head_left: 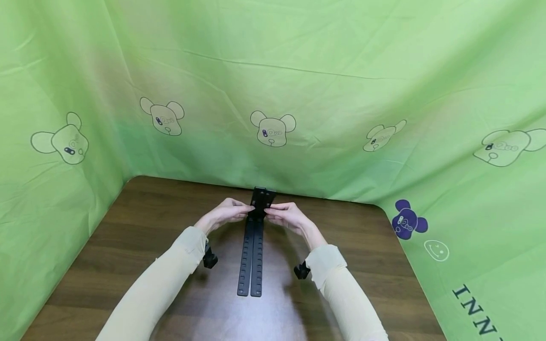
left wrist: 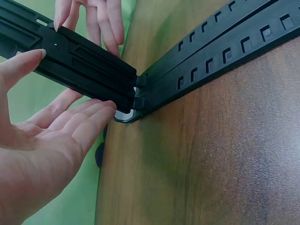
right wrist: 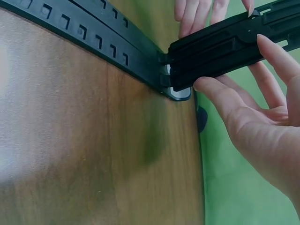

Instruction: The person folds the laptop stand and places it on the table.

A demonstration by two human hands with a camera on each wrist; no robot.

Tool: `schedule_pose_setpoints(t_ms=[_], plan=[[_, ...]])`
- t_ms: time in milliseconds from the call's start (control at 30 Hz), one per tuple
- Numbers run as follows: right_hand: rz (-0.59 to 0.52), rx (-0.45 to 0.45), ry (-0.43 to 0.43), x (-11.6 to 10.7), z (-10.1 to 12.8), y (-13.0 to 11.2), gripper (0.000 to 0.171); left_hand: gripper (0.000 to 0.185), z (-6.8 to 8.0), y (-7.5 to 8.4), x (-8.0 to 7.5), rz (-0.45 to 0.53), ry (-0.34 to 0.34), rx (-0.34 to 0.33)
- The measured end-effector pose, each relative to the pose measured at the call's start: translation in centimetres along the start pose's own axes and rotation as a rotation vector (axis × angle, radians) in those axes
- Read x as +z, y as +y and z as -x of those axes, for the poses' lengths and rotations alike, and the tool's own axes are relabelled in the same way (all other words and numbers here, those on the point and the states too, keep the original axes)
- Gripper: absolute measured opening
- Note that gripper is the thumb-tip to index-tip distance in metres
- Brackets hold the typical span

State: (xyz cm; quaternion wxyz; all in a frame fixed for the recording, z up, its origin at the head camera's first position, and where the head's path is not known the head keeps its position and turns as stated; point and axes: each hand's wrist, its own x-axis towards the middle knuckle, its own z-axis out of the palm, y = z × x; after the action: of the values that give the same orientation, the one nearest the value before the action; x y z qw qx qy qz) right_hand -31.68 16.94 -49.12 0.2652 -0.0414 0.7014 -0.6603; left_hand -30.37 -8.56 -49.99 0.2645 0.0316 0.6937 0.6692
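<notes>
A black folding stand (head_left: 250, 258) lies along the middle of the table, its two long slotted rails (left wrist: 227, 54) side by side and pointing toward me. At the far end, a ridged hinged panel (right wrist: 220, 51) is raised at an angle from the rails. My left hand (head_left: 230, 211) pinches the panel's left edge, thumb on its face and fingers along the side and behind. On the opposite edge, my right hand (head_left: 291, 218) holds the panel the same way. Small hinge tabs (left wrist: 139, 91) join panel and rails. The panel's back is hidden in the wrist views.
The wooden table (head_left: 162, 203) ends just beyond the stand, where a green printed curtain (head_left: 273, 166) hangs against its far edge. Curtain also encloses the left and right sides. Black wrist devices (head_left: 210, 258) hang beneath both forearms.
</notes>
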Motion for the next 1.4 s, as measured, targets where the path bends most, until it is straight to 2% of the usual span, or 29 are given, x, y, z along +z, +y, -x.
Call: schedule_pose_setpoints(t_ms=[233,500,667,900,1400], plan=[[-0.008,-0.016,-0.007,0.1,0.6,0.7,0.045,0.05,0.5,-0.3,0.0,-0.062,0.002,0.017],[-0.006,-0.029,-0.016,0.0,1.3,1.5,0.024,0.048,1.0,-0.8,0.1,-0.178,0.024,0.041],[-0.005,-0.026,-0.016,0.1,1.7,1.7,0.027,0.05,1.4,-0.9,0.2,-0.237,0.049,0.056],[0.038,-0.045,-0.053,0.3,2.0,2.0,0.046,0.05,1.7,-1.1,0.3,-0.257,0.043,0.082],[0.227,-0.123,-0.076,0.6,2.6,3.0,0.045,0.051,2.3,-2.0,0.5,-0.306,-0.027,0.158]])
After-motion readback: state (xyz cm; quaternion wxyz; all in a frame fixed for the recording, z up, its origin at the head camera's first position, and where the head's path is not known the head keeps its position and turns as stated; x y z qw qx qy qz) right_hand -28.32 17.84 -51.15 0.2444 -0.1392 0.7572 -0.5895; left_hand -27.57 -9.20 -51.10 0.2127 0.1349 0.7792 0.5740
